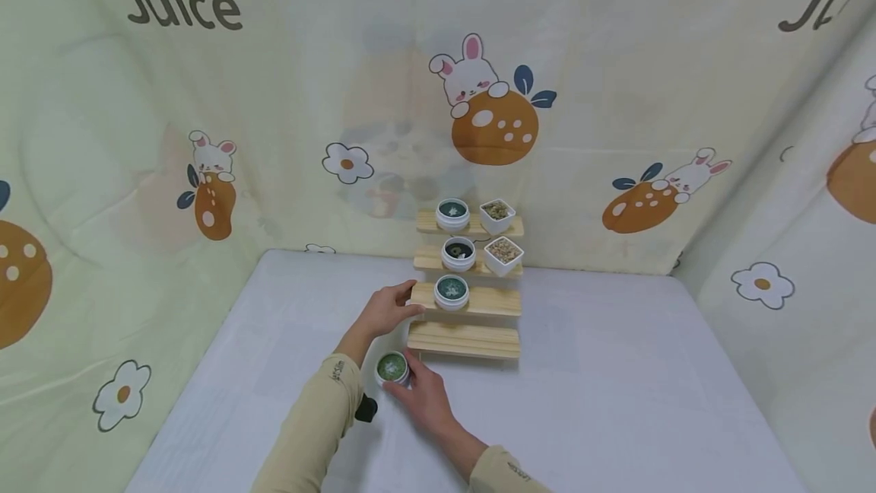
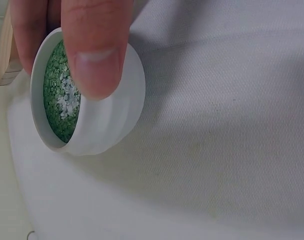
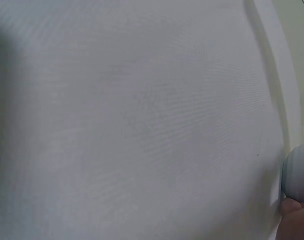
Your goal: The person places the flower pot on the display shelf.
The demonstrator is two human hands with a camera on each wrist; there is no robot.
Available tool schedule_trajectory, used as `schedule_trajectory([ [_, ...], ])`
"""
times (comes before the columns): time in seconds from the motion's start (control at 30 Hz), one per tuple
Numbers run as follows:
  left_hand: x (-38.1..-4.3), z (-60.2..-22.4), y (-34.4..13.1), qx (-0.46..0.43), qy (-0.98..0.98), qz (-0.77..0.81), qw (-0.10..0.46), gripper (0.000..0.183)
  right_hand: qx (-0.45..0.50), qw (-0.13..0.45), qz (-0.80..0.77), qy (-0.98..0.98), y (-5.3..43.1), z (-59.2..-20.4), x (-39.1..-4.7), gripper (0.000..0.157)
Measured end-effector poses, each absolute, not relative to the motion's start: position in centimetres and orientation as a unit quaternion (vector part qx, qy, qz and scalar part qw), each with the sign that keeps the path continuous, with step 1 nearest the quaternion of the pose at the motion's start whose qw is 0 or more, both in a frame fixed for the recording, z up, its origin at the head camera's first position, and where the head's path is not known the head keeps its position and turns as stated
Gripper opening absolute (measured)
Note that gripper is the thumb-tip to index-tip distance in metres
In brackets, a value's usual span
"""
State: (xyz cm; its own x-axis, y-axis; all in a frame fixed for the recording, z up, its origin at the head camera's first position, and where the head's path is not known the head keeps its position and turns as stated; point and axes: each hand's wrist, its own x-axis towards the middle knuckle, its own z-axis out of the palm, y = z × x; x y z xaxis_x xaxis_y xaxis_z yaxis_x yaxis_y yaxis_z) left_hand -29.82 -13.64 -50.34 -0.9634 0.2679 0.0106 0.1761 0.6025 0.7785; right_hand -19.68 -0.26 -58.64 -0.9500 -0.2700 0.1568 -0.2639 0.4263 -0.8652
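In the head view my right hand [image 1: 427, 399] grips a small round white bowl [image 1: 391, 367] by its side, thumb near and fingers beyond. The left wrist view shows this white bowl [image 2: 112, 120] tilted, with grainy green filling [image 2: 54, 92] flecked white; a thumb [image 2: 97, 75] presses its outer wall. My left hand [image 1: 385, 312] holds the left end of the third tier of a wooden step rack [image 1: 493, 301], thumb along the front edge. Just right of its fingers sits a white bowl with teal filling [image 1: 452, 292]. The right wrist view catches fingers [image 3: 294, 220] against a pale bowl's side [image 3: 297, 175].
On the two upper tiers stand round white bowls with dark fillings [image 1: 453, 213] [image 1: 458, 253] and square white bowls with dry, grainy fillings [image 1: 497, 214] [image 1: 503, 255]. A bare front tier [image 1: 465, 339] lies lowest. White cloth [image 1: 616, 386] covers the table; a printed curtain [image 1: 383, 97] hangs behind.
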Motion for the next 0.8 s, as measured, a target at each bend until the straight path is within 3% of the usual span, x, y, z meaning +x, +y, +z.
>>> schedule_trajectory([
  [0.5, -29.9, -50.3, -13.6, 0.121, 0.89, 0.436, 0.055, 0.067, -0.161, 0.024, -0.497, 0.852, 1.3, -57.6, -19.0, 0.066],
  [0.8, -29.8, -50.3, -13.6, 0.121, 0.89, 0.437, 0.051, 0.066, -0.184, -0.002, -0.519, 0.835, 3.1, -56.8, -18.5, 0.063],
])
